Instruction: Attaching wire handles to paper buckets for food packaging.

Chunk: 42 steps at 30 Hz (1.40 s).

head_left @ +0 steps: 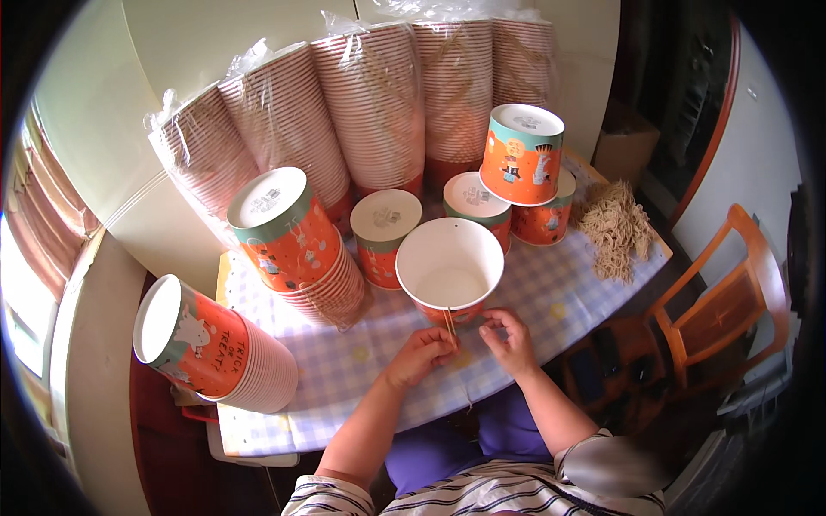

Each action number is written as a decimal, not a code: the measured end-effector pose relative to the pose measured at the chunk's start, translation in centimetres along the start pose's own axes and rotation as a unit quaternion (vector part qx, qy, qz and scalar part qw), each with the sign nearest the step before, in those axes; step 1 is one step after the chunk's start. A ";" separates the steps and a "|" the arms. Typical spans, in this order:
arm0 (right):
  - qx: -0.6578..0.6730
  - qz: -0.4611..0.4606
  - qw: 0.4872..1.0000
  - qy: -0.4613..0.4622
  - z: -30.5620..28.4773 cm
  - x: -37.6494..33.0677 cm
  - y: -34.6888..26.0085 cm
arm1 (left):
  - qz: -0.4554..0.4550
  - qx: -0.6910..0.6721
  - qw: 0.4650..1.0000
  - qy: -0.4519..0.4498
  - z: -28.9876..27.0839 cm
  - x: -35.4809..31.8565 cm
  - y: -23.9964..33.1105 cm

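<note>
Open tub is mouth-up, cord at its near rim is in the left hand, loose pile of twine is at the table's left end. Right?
One error: the loose pile of twine is at the table's right end, as the head view shows. The open tub is mouth-up, and the cord at its near rim is in the left hand.

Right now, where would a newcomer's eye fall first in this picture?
Five tall plastic-wrapped stacks of paper buckets rise along the back of the pale checked tablecloth. At the front, the left hand pinches thin tan twine at an open, white-lined orange bucket. A tangled heap of tan twine lies toward the right end.
</note>
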State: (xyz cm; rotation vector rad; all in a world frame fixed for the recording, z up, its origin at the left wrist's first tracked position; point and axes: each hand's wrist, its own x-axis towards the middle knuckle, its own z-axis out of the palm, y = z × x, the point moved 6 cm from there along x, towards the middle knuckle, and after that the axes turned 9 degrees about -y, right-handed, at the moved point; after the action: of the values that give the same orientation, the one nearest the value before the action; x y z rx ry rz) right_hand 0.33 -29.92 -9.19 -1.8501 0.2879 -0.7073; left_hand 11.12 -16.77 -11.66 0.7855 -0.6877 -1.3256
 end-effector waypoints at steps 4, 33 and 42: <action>-0.030 -0.014 0.999 -0.028 0.1 -0.1 0.3 | 0.000 0.082 0.996 0.037 -0.3 0.2 0.1; 0.086 0.007 0.993 0.081 -1.2 -1.3 2.4 | 0.128 0.164 0.972 0.113 1.9 2.2 -1.1; -0.066 -0.189 0.978 -0.058 -0.5 1.4 -5.9 | 0.143 0.144 0.971 0.125 2.1 1.5 -1.0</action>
State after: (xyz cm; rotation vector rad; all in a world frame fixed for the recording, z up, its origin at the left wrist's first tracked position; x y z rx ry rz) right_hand 0.38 -28.72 -3.23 -2.0911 -0.1016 -0.8481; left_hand 9.00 -18.55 -11.25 1.0249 -0.7686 -0.8576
